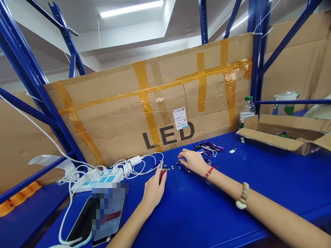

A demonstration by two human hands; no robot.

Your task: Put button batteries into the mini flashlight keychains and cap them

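Note:
My left hand [154,188] is closed around a slim red metallic tube [162,175], its upper end showing past the fingers. Just beyond it lie several small silver button-shaped pieces [169,168]. To the right, my right hand [193,161] hovers low over the table with bent fingers and a gap between them. I see nothing held in it. Dark blue slim tubes [183,167] lie under and beside its fingertips, and whether it touches them is unclear. Behind that hand is a loose pile of slim tubes [207,147] in blue, purple, red and silver, with metal clips.
A white power strip [98,179] with tangled white cables [134,168] stands left. Two phones or tablets [111,217] lie nearer me. An open cardboard box [281,132] and a green-capped bottle [247,110] are right. A cardboard wall [116,127] bounds the blue table [207,213].

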